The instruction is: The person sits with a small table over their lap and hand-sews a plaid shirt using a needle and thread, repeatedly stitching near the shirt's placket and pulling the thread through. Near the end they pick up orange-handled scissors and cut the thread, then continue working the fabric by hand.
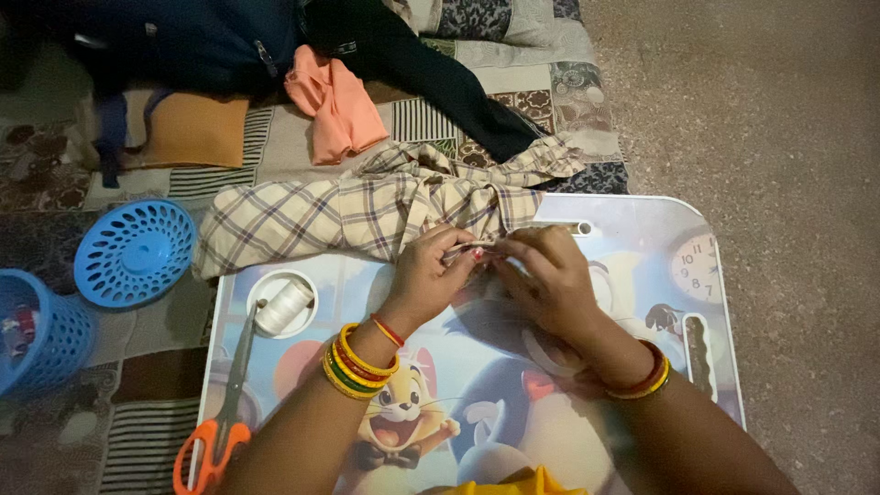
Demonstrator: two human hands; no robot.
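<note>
Two hands meet at the middle of the frame — the left hand (431, 275) and the right hand (541, 280). One checked cloth (357, 211) lies above them, one orange cloth (335, 105) at upper centre. One spool of white thread (284, 305) and one pair of orange-handled scissors (225, 417) sit lower left. Two blue plastic pieces at the left edge — one basket (41, 335), one round lid (135, 252). One lap table (706, 385).
</note>
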